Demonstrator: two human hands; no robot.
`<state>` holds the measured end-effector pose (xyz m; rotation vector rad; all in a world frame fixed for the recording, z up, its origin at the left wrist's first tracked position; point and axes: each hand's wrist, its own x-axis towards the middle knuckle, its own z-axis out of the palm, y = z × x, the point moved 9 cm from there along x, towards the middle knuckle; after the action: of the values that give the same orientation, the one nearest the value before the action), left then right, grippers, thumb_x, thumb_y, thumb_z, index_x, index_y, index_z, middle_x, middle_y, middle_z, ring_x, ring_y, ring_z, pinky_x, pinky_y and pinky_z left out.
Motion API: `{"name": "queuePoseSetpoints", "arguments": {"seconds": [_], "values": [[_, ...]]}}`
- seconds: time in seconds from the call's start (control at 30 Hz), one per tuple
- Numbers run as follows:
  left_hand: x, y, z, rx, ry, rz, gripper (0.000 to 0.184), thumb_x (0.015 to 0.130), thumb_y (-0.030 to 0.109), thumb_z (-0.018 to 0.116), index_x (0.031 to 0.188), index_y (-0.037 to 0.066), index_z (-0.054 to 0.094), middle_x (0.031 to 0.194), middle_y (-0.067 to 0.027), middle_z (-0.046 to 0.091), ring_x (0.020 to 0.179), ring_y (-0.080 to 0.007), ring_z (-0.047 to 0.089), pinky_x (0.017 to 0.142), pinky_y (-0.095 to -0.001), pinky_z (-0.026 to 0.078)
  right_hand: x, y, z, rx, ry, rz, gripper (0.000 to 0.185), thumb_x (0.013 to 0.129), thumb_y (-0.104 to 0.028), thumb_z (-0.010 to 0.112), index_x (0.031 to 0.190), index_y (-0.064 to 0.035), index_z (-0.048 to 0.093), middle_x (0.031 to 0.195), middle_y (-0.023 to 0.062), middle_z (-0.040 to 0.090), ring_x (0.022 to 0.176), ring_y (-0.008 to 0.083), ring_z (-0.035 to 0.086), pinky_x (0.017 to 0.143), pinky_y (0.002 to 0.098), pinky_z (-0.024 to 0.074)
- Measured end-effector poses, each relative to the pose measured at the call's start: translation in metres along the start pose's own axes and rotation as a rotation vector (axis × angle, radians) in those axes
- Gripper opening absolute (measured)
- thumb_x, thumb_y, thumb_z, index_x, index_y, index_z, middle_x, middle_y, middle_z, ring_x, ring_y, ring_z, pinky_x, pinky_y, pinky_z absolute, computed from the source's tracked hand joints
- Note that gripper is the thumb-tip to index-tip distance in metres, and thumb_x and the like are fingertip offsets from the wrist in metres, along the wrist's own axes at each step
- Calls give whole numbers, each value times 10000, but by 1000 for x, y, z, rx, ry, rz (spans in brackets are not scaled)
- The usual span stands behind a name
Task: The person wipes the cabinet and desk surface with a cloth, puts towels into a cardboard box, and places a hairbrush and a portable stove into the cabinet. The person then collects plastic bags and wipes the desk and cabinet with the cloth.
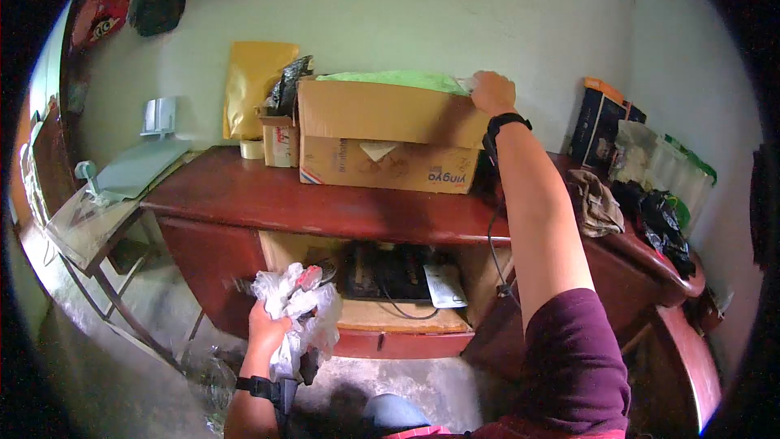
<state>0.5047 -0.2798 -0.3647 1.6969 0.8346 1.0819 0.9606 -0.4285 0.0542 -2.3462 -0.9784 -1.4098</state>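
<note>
My left hand (268, 333) is closed round a bunch of crumpled, whitish see-through plastic bags (296, 309), with a bit of red showing among them. It is held low, in front of the cabinet's open compartment. My right hand (493, 93) reaches far forward to the top right corner of a cardboard box (390, 164). Its fingers are curled, and a scrap of whitish material shows beside them; what they grip is mostly hidden. Light green plastic (398, 78) shows along the box's top, behind its raised front flap.
The box stands on a dark red cabinet (219, 187). Beside it are a small carton (281, 143), a yellow padded envelope (256, 81) and a tape roll (252, 149). A black device (382, 272) with cables lies in the compartment. At right are a brown cloth (597, 203) and black plastic (662, 223).
</note>
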Motion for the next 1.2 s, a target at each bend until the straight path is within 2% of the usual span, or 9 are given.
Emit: {"name": "queuePoseSetpoints", "arguments": {"seconds": [0.13, 0.23, 0.33, 0.4, 0.53, 0.7, 0.87, 1.07, 1.2], "values": [[-2, -5, -6, -13, -31, -19, 502, 618, -27, 637, 1115, -19, 563, 1006, -109, 644, 920, -197, 608, 831, -316, 465, 18, 5, 35, 143, -195, 18, 265, 792, -236, 518, 908, -65, 684, 1013, 190, 651, 977, 336, 622, 829, 429, 489], [5, -15, -9, 6, -77, -43, 512, 617, -33, 627, 1125, -14, 558, 1015, -110, 641, 932, -204, 607, 844, -316, 458, 33, 5, 51, 109, -388, -62, 248, 707, -199, 570, 874, -49, 675, 896, 175, 668, 842, 296, 637, 681, 405, 484], [6, -16, -6, 52, -124, -90, 522, 615, -43, 614, 1133, -10, 554, 1020, -113, 640, 945, -217, 605, 858, -321, 451, 34, 7, 58, 231, -538, 14, 391, 769, -376, 567, 863, -12, 677, 857, 162, 676, 813, 292, 632, 701, 419, 467], [8, -18, -7, 59, -145, -41, 520, 614, -50, 607, 1131, -12, 555, 1018, -108, 639, 952, -217, 602, 861, -320, 450, 27, 7, 69, 204, -730, 132, 628, 839, -597, 451, 1074, -51, 653, 1202, 180, 579, 1133, 358, 537, 974, 468, 386], [5, -8, -4, 37, -195, -80, 522, 614, -63, 601, 1132, -14, 552, 1017, -102, 638, 954, -208, 598, 868, -318, 447, 37, -3, 88, 84, -537, 61, 704, 871, -630, 342, 1160, -45, 607, 1155, 194, 595, 1056, 306, 561, 926, 420, 405], [1, -9, -1, 50, -263, -90, 528, 634, -65, 606, 1154, -3, 544, 1035, -93, 636, 967, -204, 592, 890, -314, 437, 39, 3, 125, 455, -718, 85, 677, 890, -572, 412, 1341, -68, 443, 1364, 108, 459, 1171, 260, 489, 997, 397, 353], [-11, 7, -3, 144, -305, -21, 527, 644, -48, 619, 1162, 12, 547, 1047, -118, 639, 987, -220, 595, 888, -317, 437, 22, -13, 93, 463, -759, 88, 616, 872, -527, 493, 1276, -63, 523, 1301, 108, 514, 1169, 225, 476, 991, 369, 348], [-6, -4, 4, 168, -348, -12, 492, 646, -11, 631, 1133, 10, 559, 1009, -158, 645, 955, -244, 614, 865, -331, 450, 35, -8, 73, 106, -150, -19, 328, 806, -201, 441, 929, 28, 642, 1024, 233, 623, 883, 382, 610, 755, 460, 479], [-9, 17, 4, 222, -344, 15, 502, 646, -35, 607, 1143, 9, 554, 1020, -137, 641, 962, -224, 605, 885, -320, 437, 20, -33, 30, 67, 186, -173, 295, 850, -215, 483, 938, 4, 661, 902, 159, 652, 833, 296, 633, 741, 383, 504]]}}
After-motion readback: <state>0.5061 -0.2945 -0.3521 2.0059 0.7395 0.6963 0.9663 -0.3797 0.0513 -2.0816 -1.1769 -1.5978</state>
